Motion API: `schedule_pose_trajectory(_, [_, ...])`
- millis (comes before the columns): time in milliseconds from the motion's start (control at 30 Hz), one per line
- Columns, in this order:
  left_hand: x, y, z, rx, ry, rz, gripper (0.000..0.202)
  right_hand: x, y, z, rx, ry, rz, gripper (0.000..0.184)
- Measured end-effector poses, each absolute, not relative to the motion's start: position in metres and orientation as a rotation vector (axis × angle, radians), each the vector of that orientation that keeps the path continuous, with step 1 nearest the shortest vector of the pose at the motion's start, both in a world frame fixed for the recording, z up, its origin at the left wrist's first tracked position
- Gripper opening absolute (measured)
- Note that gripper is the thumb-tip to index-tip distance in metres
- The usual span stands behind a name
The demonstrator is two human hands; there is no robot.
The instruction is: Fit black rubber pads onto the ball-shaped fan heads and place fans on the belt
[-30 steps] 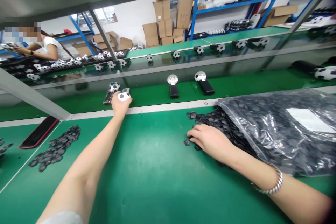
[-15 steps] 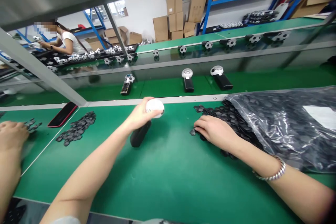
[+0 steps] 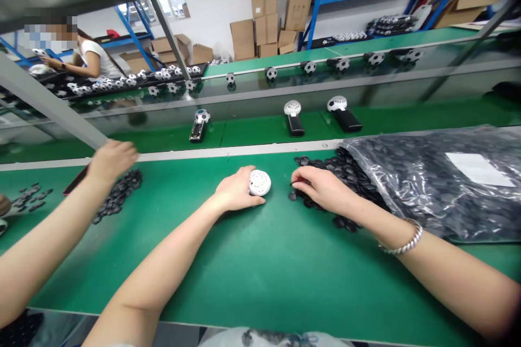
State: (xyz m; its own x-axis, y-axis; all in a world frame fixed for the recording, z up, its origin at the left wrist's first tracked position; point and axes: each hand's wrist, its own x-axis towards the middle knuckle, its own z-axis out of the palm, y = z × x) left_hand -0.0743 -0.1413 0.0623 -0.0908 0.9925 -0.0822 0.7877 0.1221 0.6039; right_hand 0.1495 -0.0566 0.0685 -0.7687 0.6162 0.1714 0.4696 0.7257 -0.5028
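My left hand (image 3: 236, 191) is closed around what looks like a handheld fan (image 3: 259, 183), its round white slotted head facing up. The hand hides its handle. Further right, my right hand (image 3: 319, 187) pinches a small black plastic piece (image 3: 293, 185) between thumb and fingers. It is at the left edge of a pile of similar black pieces (image 3: 348, 173), which spreads from a clear plastic bag (image 3: 431, 184).
A co-worker's arm (image 3: 52, 238) reaches in from the left over another heap of black pieces (image 3: 122, 192). Several soccer-ball-headed devices (image 3: 295, 119) lie on the green belt behind. A metal post (image 3: 52, 103) slants at left. Another person (image 3: 91, 57) sits beyond.
My left hand has moved right and tilted the fan so its slotted head faces up. My right hand shifted slightly left. The co-worker's hand came up and right to the left heap.
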Motion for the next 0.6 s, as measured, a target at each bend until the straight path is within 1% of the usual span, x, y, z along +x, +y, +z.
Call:
schedule_pose_trajectory(133, [-0.071, -0.145, 0.064, 1.838, 2.012, 0.43, 0.076, 0.137, -0.062, 0.075, -0.738, -2.498, 0.821, 0.01])
schedule_pose_trajectory(200, [-0.07, -0.147, 0.064, 1.879, 2.041, 0.421, 0.073, 0.13, -0.065, 0.076, -0.693, -2.448, 0.854, 0.01])
schedule_pose_trajectory(333, [-0.068, -0.151, 0.064, 1.885, 2.01, 0.484, 0.074, 0.121, -0.069, 0.072, -0.629, -2.388, 0.851, 0.014])
schedule_pose_trajectory(400, [-0.067, -0.152, 0.065, 1.859, 1.984, 0.509, 0.075, 0.121, -0.069, 0.069, -0.645, -2.332, 0.931, 0.012])
schedule_pose_trajectory(500, [-0.064, -0.152, 0.067, 1.829, 1.98, 0.501, 0.071, 0.124, -0.068, 0.066, -0.651, -2.231, 1.06, 0.006])
schedule_pose_trajectory(600, [-0.063, -0.152, 0.065, 1.869, 1.989, 0.499, 0.069, 0.126, -0.066, 0.066, -0.606, -2.194, 1.057, 0.008])
